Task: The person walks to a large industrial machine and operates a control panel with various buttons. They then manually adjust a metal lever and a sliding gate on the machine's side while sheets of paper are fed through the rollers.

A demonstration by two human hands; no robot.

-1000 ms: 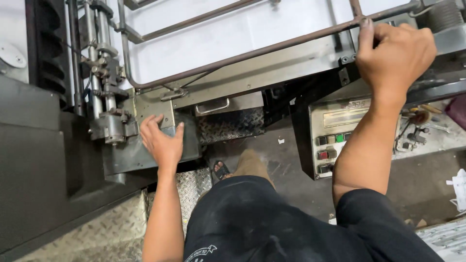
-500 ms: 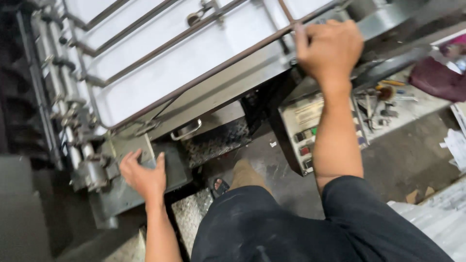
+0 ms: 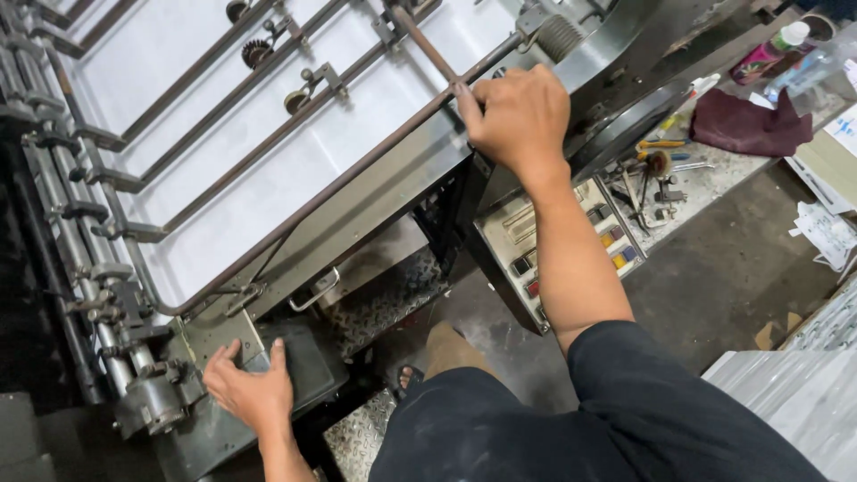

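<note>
Grey machine, white sheets, rusty rods

The sheet bed (image 3: 268,152) is white under brown rods (image 3: 330,183); the step (image 3: 384,299) shows diamond-tread steel; the cloth (image 3: 748,125) is maroon; the panel (image 3: 571,245) carries red, yellow, blue buttons.

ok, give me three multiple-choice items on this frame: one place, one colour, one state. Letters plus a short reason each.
1. Where does the left hand rest?
A. on the dark grey metal cover at the machine's lower corner
B. on the button panel
C. on the floor

2. What colour is the crumpled cloth on the speckled bench?
A. white
B. maroon
C. yellow

3. What is the right hand doing?
A. hanging free
B. lying flat on the white sheet
C. closed around the thin rusty metal guard rod

Key: 1 A, the palm lies flat on the cover; 2 B, it is dark red; 3 C, its fingers wrap the rod.
</note>
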